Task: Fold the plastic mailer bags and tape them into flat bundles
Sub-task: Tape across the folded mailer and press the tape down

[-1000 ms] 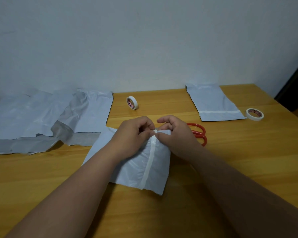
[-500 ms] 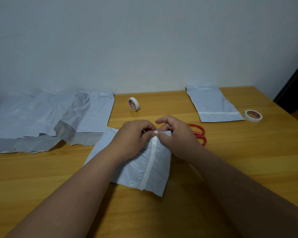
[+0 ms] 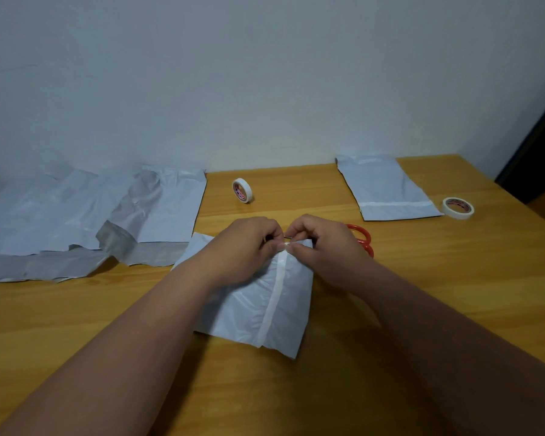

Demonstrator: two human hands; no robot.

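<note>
Wooden desk [image 3: 422, 278] sits against a pale wall [image 3: 265, 73]. Both hands, the left hand [image 3: 243, 247] and right hand [image 3: 324, 247], pinch the tape strip [image 3: 272, 303] at the far edge of the folded bag [image 3: 290, 294].

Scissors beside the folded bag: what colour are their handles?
Red, on the scissors; head view.

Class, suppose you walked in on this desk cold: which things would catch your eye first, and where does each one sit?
First, the left hand and right hand at the centre, pinching the far end of a tape strip on a folded white mailer bag. Next, red scissor handles peek out behind the right hand. Unfolded bags sprawl at the far left, and a taped bundle lies far right.
</note>
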